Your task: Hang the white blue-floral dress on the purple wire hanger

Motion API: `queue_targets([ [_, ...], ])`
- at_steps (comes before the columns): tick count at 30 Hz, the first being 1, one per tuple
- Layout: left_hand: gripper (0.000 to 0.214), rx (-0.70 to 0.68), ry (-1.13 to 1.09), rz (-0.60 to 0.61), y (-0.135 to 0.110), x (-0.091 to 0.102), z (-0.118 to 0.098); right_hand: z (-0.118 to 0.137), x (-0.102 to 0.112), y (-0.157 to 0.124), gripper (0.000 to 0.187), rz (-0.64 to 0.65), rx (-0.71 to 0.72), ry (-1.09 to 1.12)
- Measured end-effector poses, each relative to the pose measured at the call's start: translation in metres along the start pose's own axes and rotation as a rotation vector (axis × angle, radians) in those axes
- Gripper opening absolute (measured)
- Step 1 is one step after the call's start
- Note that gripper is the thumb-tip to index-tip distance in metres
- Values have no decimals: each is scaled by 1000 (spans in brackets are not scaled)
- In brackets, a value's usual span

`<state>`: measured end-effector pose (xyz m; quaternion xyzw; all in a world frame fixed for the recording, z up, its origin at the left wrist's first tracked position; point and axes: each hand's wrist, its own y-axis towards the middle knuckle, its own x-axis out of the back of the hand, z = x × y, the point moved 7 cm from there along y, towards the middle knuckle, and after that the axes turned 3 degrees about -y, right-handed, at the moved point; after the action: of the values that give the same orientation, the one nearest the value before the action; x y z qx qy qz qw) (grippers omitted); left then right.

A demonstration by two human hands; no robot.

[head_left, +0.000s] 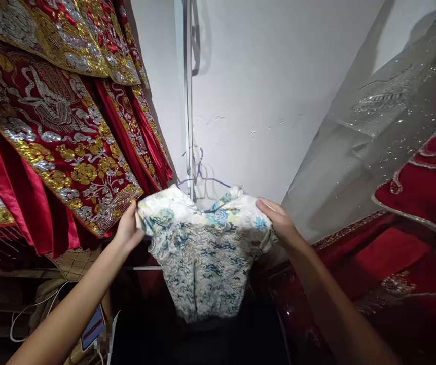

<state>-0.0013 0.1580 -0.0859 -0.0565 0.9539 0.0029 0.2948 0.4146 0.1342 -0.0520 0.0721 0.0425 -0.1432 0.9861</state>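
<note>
A short-sleeved floral top [206, 248], white at the shoulders with blue, green and grey patterning, hangs on a thin purple wire hanger [200, 172]. My left hand [130, 229] is closed on its left sleeve edge, thumb toward me. On the other side, my right hand [277, 218] grips the right shoulder and sleeve. Between the two hands the top is spread out, its neckline facing up and its lower end tapering into dark shadow. The hanger's hook rises in front of the wall, near a narrow metal upright [188, 101]; whether it rests on anything I cannot tell.
Red garments with gold and silver embroidery [62, 116] hang at the left. To the right are a sparkling grey-white garment [370, 116] and a red beaded one [423, 182]. A lit phone screen [93, 327] and white cable [16, 324] lie lower left. A white wall [271, 76] stands behind.
</note>
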Motion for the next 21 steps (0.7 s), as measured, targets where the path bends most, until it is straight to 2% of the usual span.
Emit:
queue_targets([
  [2, 38, -120, 164, -35, 7, -6, -27, 13, 1, -3, 45, -31, 14, 50],
  [5, 50, -571, 495, -32, -6, -35, -83, 30, 7, -21, 43, -158, 103, 182],
  [6, 46, -674, 585, 29, -17, -51, -93, 32, 9, -33, 41, -223, 132, 197],
  [7, 39, -692, 648, 135, -27, -69, -94, 33, 10, -48, 39, -270, 166, 185],
  [8, 34, -615, 672, 268, -38, -86, -85, 33, 5, -64, 37, -273, 207, 148],
  [9, 34, -460, 649, 410, -48, -101, -69, 33, -7, -81, 34, -185, 254, 79],
  [10, 36, -276, 579, 520, -60, -113, -50, 34, -26, -100, 31, -30, 301, -22],
  [11, 36, -118, 480, 566, -72, -120, -32, 31, -52, -120, 31, 223, 323, -139],
  [13, 29, 153, 276, 574, -93, -126, 0, 17, -103, -166, 43, 795, 324, -358],
  [14, 23, 252, 205, 561, -102, -124, 12, 9, -118, -185, 51, 1029, 312, -435],
  [15, 19, 340, 174, 559, -109, -120, 21, 3, -126, -197, 56, 1186, 297, -481],
  [16, 18, 417, 188, 569, -116, -113, 27, -1, -129, -198, 55, 1253, 285, -504],
  [17, 18, 479, 249, 587, -122, -104, 30, -3, -127, -189, 47, 1231, 285, -517],
  [18, 20, 515, 352, 603, -126, -92, 28, -4, -121, -172, 38, 1126, 299, -534],
  [20, 26, 512, 630, 624, -127, -68, 14, -2, -99, -126, 28, 763, 376, -601],
  [21, 28, 476, 772, 634, -125, -58, 3, 0, -86, -106, 31, 572, 431, -647],
])
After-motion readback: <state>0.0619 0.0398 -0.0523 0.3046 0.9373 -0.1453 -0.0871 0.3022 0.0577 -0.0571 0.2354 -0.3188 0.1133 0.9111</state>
